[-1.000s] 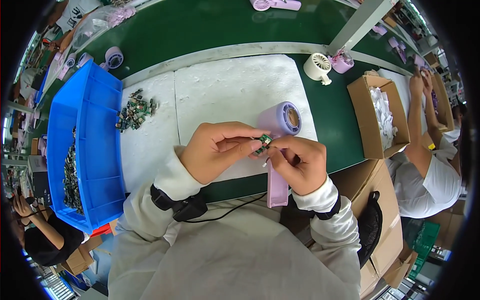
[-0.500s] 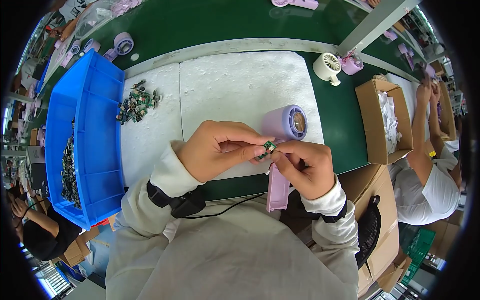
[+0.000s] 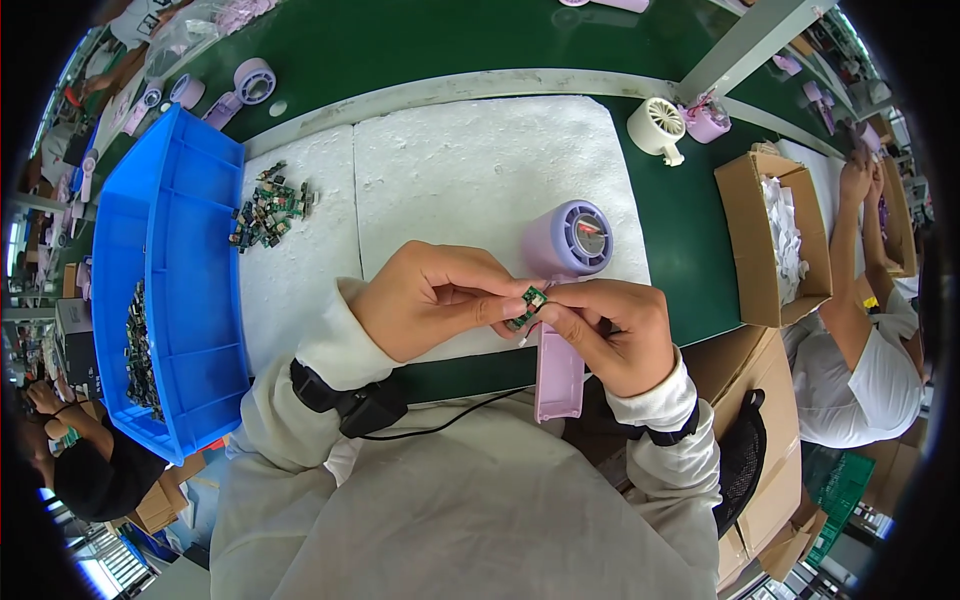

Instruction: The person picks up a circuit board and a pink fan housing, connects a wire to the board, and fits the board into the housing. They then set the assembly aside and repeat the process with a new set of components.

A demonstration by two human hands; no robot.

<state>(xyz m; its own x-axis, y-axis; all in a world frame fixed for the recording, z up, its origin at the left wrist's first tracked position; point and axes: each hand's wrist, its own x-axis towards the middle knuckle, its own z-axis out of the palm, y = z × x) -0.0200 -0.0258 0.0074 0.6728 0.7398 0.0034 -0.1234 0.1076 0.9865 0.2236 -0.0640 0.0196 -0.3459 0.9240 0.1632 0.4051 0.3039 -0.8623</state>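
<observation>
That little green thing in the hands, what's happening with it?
A person's left hand and right hand pinch a small green circuit board between their fingertips, just above a lilac handheld fan lying on a white foam mat. More small boards sit in a pile on the mat, beside a blue bin. Another person works at cardboard boxes to the right.

Bright, even overhead light with soft, faint shadows. The centre is sharp. Fisheye bends the table [image 3: 420,60] edges, and black vignette fills the corners.
</observation>
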